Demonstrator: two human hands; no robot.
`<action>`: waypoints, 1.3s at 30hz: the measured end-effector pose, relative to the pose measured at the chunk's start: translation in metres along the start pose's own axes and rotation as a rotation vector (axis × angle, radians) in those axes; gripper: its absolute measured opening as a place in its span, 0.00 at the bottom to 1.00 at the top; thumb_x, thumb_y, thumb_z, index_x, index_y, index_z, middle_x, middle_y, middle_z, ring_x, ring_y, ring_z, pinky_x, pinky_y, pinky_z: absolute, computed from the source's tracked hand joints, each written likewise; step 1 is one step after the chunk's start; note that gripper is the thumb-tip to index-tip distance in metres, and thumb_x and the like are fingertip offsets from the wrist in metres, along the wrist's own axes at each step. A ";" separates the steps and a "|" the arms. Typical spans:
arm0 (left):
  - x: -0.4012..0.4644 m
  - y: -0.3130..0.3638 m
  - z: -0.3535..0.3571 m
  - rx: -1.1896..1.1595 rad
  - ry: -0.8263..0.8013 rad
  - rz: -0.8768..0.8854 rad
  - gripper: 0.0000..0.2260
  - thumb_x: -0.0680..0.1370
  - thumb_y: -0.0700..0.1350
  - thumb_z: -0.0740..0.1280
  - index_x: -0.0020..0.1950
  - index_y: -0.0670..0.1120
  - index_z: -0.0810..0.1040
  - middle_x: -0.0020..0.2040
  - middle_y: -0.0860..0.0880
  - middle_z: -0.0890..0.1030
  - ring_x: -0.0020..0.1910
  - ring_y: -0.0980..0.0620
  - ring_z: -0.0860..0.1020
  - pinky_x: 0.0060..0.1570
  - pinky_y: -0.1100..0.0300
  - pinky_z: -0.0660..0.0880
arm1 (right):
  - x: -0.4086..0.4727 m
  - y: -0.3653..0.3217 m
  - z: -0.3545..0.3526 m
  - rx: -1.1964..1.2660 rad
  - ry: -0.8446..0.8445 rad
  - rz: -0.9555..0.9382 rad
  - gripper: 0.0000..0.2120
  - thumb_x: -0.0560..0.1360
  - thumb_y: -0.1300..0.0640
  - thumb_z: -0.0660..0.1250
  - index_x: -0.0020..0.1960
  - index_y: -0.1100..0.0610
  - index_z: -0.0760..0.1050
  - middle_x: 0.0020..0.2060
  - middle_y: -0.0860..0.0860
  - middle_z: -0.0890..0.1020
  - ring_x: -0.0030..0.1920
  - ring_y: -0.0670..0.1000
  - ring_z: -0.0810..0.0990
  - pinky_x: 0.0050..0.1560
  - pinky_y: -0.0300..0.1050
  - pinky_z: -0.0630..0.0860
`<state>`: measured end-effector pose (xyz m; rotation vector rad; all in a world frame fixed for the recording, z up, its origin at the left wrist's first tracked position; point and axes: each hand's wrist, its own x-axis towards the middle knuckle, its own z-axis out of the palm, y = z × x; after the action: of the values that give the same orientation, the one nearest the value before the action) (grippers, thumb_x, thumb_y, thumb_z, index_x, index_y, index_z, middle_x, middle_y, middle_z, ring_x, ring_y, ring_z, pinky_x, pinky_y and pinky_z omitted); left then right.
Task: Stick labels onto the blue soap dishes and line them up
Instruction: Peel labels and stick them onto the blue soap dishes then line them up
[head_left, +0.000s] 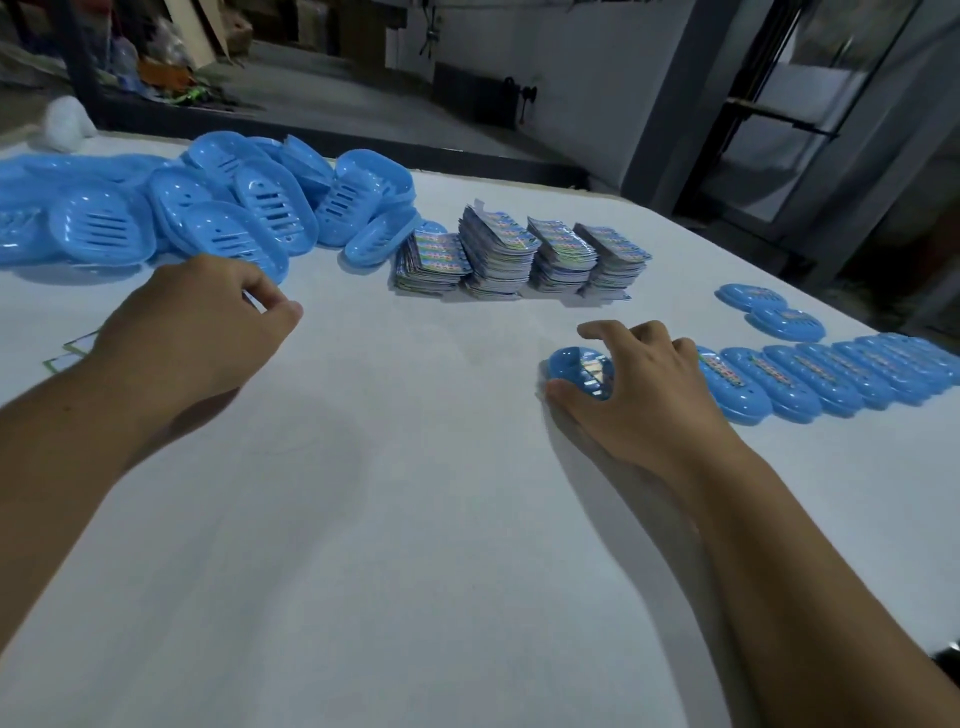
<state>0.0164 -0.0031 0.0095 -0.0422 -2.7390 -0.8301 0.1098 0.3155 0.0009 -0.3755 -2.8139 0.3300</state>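
On the white worktop (415, 467), the right hand (639, 395) has its grip closed on a labelled soap dish (576, 369) at three o'clock, seemingly to extend the row (831, 374), while the left hand (192, 322), loosely curled and empty, nears the unlabelled pile (182, 208) at ten o'clock, label stacks (519, 260) at twelve.

At centre right of the frame, the right hand (639, 384) covers most of a blue soap dish (571, 366), hiding much of its label. At far right, the row of labelled dishes (831, 379) runs off the frame edge. The loose dish pile (156, 208) at upper left is also cut off. Print on the label stacks (519, 254) is too small to read.
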 end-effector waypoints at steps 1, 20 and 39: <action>0.000 0.000 0.000 0.000 0.000 0.000 0.10 0.74 0.60 0.69 0.40 0.55 0.79 0.38 0.55 0.82 0.43 0.47 0.80 0.52 0.45 0.79 | 0.002 0.004 -0.001 0.001 -0.002 0.009 0.30 0.74 0.34 0.66 0.73 0.40 0.66 0.62 0.51 0.72 0.65 0.59 0.66 0.66 0.52 0.63; 0.011 -0.016 -0.004 0.056 0.058 -0.002 0.08 0.78 0.55 0.67 0.42 0.53 0.79 0.43 0.51 0.82 0.43 0.46 0.79 0.44 0.53 0.76 | 0.049 -0.099 0.006 0.147 -0.193 -0.370 0.18 0.76 0.40 0.70 0.62 0.45 0.78 0.45 0.41 0.80 0.40 0.38 0.74 0.38 0.38 0.67; 0.037 -0.055 -0.006 0.254 0.167 -0.076 0.08 0.78 0.53 0.64 0.51 0.52 0.80 0.45 0.49 0.81 0.42 0.45 0.76 0.39 0.56 0.68 | 0.071 -0.220 0.089 0.342 -0.097 -0.490 0.23 0.78 0.49 0.67 0.72 0.49 0.73 0.67 0.50 0.75 0.64 0.55 0.76 0.63 0.53 0.74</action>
<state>-0.0232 -0.0540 -0.0049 0.1751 -2.6767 -0.4741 -0.0323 0.1128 -0.0080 0.4052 -2.7457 0.7097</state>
